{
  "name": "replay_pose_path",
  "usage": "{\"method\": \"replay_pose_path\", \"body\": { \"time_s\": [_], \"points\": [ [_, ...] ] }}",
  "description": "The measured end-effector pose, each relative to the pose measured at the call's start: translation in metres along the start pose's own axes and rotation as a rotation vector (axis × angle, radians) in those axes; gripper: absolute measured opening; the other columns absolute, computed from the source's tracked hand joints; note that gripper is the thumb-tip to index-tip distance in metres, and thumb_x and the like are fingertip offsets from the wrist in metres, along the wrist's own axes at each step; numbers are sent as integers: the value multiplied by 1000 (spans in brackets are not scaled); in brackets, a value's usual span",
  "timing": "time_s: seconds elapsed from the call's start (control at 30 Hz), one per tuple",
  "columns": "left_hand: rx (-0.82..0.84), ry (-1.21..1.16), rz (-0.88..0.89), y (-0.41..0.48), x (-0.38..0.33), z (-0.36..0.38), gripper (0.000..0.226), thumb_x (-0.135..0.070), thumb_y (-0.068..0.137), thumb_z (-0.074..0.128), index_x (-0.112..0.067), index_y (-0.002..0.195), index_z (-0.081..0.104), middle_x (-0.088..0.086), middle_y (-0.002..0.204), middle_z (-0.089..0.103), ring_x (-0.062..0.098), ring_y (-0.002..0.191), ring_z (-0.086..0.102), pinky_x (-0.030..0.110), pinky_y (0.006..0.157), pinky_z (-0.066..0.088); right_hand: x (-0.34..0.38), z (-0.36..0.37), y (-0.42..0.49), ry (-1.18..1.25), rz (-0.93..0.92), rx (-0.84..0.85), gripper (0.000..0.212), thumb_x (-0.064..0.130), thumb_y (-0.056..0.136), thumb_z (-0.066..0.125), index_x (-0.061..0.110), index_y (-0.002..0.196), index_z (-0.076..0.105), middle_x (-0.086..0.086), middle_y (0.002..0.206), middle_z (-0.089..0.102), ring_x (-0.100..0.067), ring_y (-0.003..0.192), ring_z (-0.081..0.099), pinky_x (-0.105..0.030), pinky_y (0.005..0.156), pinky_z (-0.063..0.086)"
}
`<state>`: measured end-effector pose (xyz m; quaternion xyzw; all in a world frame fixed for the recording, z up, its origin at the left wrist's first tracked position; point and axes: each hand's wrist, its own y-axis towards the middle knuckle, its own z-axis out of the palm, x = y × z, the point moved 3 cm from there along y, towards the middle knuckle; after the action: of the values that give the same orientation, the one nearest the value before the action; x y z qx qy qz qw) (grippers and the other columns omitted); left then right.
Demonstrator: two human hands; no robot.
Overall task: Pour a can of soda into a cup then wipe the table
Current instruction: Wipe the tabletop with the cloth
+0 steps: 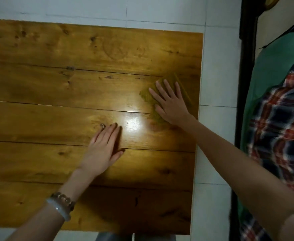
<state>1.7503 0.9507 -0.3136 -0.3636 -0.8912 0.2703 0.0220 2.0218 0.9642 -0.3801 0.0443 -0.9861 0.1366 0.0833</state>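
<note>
A square wooden table (56, 94) of glossy planks fills the view. Near its right edge lies a yellow-green ribbed cloth (181, 86), and my right hand (170, 101) presses flat on it with straight, spread fingers. My left hand (104, 145) rests flat on the bare wood near the middle, palm down, fingers together. A ring sits on one left finger and two bracelets on that wrist. No can and no cup appear in view.
White floor tiles (215, 66) surround the table. To the right stands a dark frame (245, 84) with green fabric and a plaid cloth (278, 133). A bright light reflection (134, 122) shines on the wood between my hands.
</note>
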Motion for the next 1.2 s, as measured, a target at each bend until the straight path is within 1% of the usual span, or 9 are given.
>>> {"method": "replay_pose_path", "body": {
  "time_s": [0.2,0.4,0.57,0.67,0.8,0.9,1.07,1.13,1.2],
  "points": [
    [-31,-26,-9,-40,8,26,80,-58,85,28,-10,148,14,12,153,24,24,141,21,39,117,8,31,14,-35,8,83,12,61,47,92,8,29,150,9,-4,159,7,-31,146,0,-53,115,-5],
    [9,-10,-33,-94,24,64,95,-70,78,31,-8,148,14,13,154,19,27,142,19,46,116,15,72,41,-79,22,96,-88,58,46,95,18,26,149,22,-8,157,20,-33,145,13,-54,115,1],
    [4,-20,-171,-129,23,94,123,-81,60,53,-9,149,9,14,156,11,30,144,5,54,115,4,114,61,-121,0,125,-143,56,43,95,25,24,148,25,-9,155,26,-34,143,19,-56,113,7],
    [41,-41,-307,-148,35,110,137,-83,48,59,-11,149,0,12,157,1,28,144,-5,57,113,-1,139,70,-136,4,204,-142,57,44,95,24,24,148,24,-10,155,26,-33,143,19,-56,113,6],
    [126,-100,-404,-163,50,126,142,-87,47,54,-17,143,-24,6,154,-20,24,141,-20,59,113,-5,167,73,-128,25,312,-133,58,44,94,23,23,148,27,-12,154,26,-35,142,22,-57,112,5],
    [117,-133,-396,-162,53,131,142,-87,46,54,-19,141,-28,3,150,-27,23,140,-23,59,113,-6,209,71,-102,23,232,-120,59,46,91,26,24,146,31,-11,153,31,-35,141,25,-59,111,10],
    [42,-159,-381,-164,56,136,141,-91,41,50,-18,149,-4,7,158,0,27,144,-2,58,112,2,271,78,-81,1,59,-97,58,49,93,32,28,147,29,-9,155,26,-34,142,22,-63,111,14],
    [28,-170,-370,-164,57,139,139,-94,41,41,-19,149,-1,7,158,2,27,144,1,57,111,2,274,85,-99,-17,-28,-93,58,50,94,33,31,148,26,-8,156,24,-34,143,21,-63,111,12],
    [24,-171,-367,-164,59,140,138,-95,41,37,-20,149,-5,4,157,-4,25,144,-4,56,112,0,271,91,-125,-51,-93,-85,59,50,93,34,32,148,24,-7,156,23,-33,143,21,-64,111,11]
  ]
}}
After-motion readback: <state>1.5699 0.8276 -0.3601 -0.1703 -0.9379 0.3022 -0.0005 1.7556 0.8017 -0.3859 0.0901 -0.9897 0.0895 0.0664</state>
